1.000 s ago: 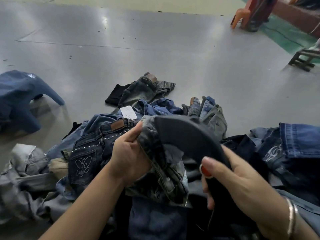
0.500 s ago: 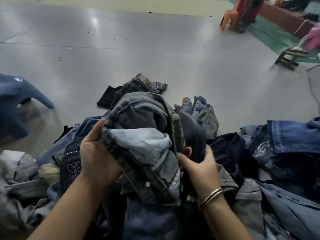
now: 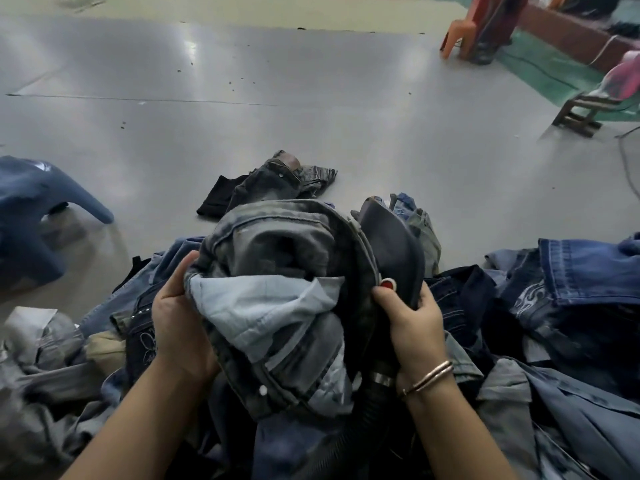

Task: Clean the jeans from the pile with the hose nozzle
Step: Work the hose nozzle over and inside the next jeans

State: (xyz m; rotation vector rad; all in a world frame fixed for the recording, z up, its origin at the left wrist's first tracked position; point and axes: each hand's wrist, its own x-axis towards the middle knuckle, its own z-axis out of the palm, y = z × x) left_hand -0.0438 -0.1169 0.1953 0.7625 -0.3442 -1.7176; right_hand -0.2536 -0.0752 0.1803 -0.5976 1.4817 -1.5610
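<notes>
A pair of grey washed jeans (image 3: 277,265) is bunched up in front of me, its pale inner lining showing. My left hand (image 3: 180,317) grips its left side. My right hand (image 3: 408,323) holds the dark hose nozzle (image 3: 394,251), which rises beside the jeans' right edge and has a red button near my thumb. A black ribbed hose (image 3: 367,403) runs down from the nozzle. Under both hands lies the pile of jeans (image 3: 554,323), spread across the floor.
A dark pair of jeans (image 3: 277,178) lies alone on the grey floor beyond the pile. A blue plastic stool (image 3: 31,209) stands at the left. An orange chair (image 3: 464,26) and a low wooden stool (image 3: 581,112) stand at the far right.
The grey jeans have been pulled up and over the nozzle, which was exposed on top a second ago. My right hand slid down to the nozzle's base, by the red button.
</notes>
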